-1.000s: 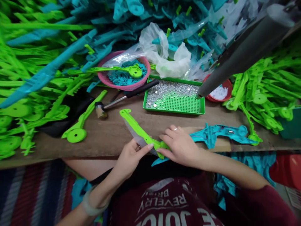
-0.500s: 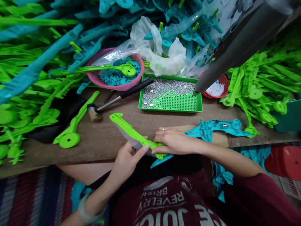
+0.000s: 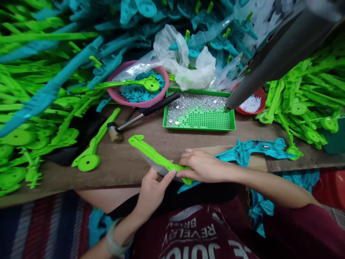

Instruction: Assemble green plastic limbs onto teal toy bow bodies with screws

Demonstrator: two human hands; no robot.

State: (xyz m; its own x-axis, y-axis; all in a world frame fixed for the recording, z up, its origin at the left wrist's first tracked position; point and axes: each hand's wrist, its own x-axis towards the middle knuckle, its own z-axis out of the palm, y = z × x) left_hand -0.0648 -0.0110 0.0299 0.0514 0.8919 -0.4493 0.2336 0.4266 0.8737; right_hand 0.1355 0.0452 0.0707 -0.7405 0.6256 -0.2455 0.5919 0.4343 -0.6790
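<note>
Both hands hold a long lime-green plastic part [image 3: 153, 153], slanted over the table's near edge. My left hand [image 3: 154, 189] grips it from below, with the thumb pressed near its lower end. A translucent grey strip [image 3: 151, 162] runs along its underside. My right hand [image 3: 201, 166] is closed over the lower right end, and the fingers hide much of it. From beneath that end sticks a blue pointed piece [image 3: 185, 187]. Beyond my right wrist lies a blue plastic half-shell [image 3: 244, 153] with thin wires and a small metal part in it.
A green tray [image 3: 199, 128] holds small metal pieces. On its left are a hammer [image 3: 133, 120] and a pink basket [image 3: 110, 92] of blue bits; a red basket [image 3: 262, 102] has white pieces. A grey post [image 3: 258, 72] slants down by the tray. Green and blue parts pile up around.
The scene has shifted slightly right and down in view. Both hands keep their hold on the lime-green part, which has tilted slightly, and less of the grey strip shows.
</note>
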